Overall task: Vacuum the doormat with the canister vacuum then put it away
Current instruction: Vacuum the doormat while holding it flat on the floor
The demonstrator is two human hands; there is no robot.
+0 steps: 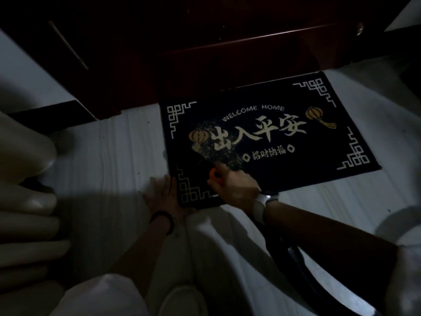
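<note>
A single head-worn, wide-angle camera looks steeply down and forward from a person crouching over a pale floor in dim light. The view is close: both forearms reach in from the near edge, the left hand (pixel 164 194) and right hand (pixel 237 186) at centre. The doormat (pixel 268 137) lies just beyond, right of centre, tilted in frame. A dark wooden door (pixel 227 42) fills the far edge.

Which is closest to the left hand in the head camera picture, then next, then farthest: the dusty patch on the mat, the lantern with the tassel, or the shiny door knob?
From the left hand, pressing the doormat's near corner:
1. Dusty patch, on the mat's left part, just beyond the right hand.
2. Lantern with the tassel, near the mat's far right corner.
3. Door knob, up on the dark door, top right.
</note>
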